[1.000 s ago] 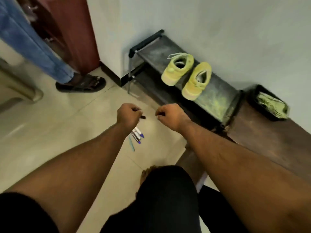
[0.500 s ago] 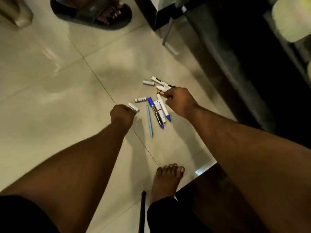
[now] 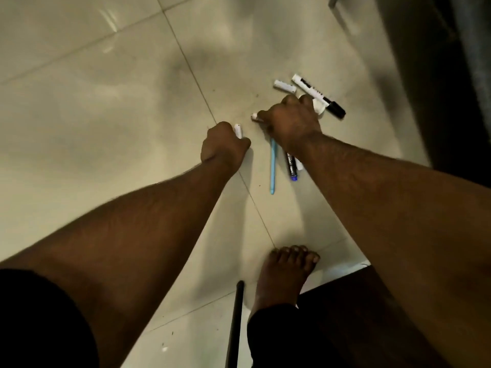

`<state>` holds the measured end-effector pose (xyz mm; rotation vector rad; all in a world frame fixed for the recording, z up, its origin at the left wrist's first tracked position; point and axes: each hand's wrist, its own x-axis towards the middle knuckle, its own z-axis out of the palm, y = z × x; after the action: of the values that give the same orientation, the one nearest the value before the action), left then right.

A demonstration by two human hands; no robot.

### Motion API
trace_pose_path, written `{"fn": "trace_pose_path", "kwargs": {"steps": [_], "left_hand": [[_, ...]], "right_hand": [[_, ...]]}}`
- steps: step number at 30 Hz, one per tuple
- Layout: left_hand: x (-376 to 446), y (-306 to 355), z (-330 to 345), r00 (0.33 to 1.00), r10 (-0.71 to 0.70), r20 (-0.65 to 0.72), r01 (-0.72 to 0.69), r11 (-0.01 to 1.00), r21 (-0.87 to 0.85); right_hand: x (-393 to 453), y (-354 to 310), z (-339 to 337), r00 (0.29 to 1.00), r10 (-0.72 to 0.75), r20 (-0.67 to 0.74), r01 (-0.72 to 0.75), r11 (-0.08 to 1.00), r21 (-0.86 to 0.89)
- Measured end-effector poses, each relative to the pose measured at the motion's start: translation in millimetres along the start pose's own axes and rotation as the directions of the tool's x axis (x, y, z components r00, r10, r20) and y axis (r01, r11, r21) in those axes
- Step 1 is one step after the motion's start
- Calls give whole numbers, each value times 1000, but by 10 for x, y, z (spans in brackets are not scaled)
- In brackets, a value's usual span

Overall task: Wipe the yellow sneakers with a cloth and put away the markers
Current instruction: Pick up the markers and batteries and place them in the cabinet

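Left hand (image 3: 224, 146): fingers curled round a white cap (image 3: 238, 130). Right hand (image 3: 291, 123): fingers curled down over the markers (image 3: 291, 166) on the floor (image 3: 106, 107); grip not discernible. Black-capped marker (image 3: 317, 96) and blue pen (image 3: 273, 166) lie beside it. Barrel lettering unreadable.

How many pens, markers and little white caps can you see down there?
Light blue plastic pen: 1
Long plastic markers: 3
Short white plastic caps, one in the left hand: 2
White pieces half hidden in the right hand: 2
Total: 8
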<state>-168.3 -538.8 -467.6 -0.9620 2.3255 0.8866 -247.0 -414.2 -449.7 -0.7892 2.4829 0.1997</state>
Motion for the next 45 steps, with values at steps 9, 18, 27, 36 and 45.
{"fn": "trace_pose_path", "kwargs": {"steps": [9, 18, 27, 36, 45], "left_hand": [[-237, -91, 124, 997, 4, 75, 3, 995, -95], [-1625, 766, -196, 948, 227, 223, -17, 735, -678], [-3830, 2074, -1103, 635, 588, 501, -171, 739, -651], [-5836, 1905, -409, 484, 430, 762, -260, 902, -343], [-6152, 1598, 1320, 638, 271, 720, -182, 963, -201]], "right_hand": [[-215, -281, 230, 928, 350, -127, -287, 890, 353], [-1753, 278, -490, 603, 739, 302, -362, -84, 929], [-4389, 295, -1521, 316, 850, 422, 160, -486, 859], [-6955, 106, -1091, 186, 783, 593, 174, -621, 765], [-7501, 315, 331, 167, 597, 784, 167, -801, 575]]}}
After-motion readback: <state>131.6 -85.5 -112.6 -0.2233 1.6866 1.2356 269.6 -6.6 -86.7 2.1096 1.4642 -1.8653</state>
